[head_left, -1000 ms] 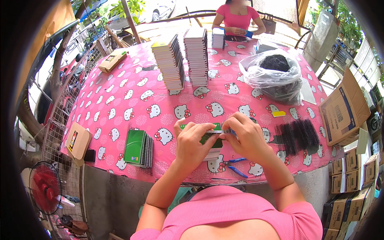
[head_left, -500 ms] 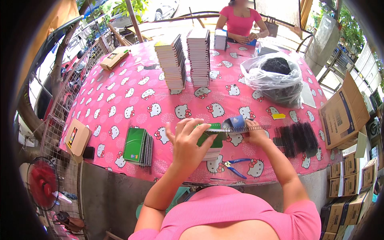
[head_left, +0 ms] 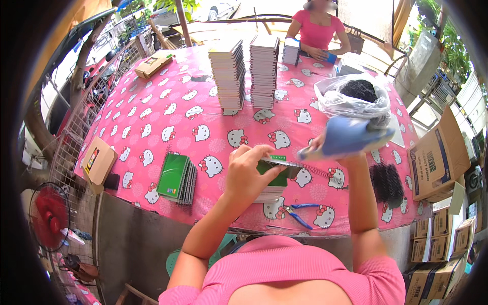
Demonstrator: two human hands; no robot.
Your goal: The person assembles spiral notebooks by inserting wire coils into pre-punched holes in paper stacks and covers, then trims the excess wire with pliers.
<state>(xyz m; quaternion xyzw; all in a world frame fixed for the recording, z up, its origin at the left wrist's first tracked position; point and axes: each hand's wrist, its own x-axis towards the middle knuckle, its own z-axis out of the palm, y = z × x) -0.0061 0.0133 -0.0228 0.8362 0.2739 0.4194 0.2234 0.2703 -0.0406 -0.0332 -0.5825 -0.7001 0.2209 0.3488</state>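
Gripping a green notebook [head_left: 277,170], left hand [head_left: 249,175] fingers clench — spiral [head_left: 317,170] runs rightward; right hand [head_left: 330,147] seemingly pinching it.

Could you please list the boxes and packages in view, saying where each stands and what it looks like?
Brown carton: right of the table, open, with a blue printed panel.
Small brown boxes: stacked at lower right.
Flat box: table's far left corner, brown.
Flat package: table's near left edge, tan.
Clear bag: far right, holding dark coils.

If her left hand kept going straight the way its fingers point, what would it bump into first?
The left hand holds a green notebook, fingers pointing right. Past the notebook, the wire spiral sticking out of its edge lies first in that line, then probably the right hand with its blue thing, though depth is unclear.
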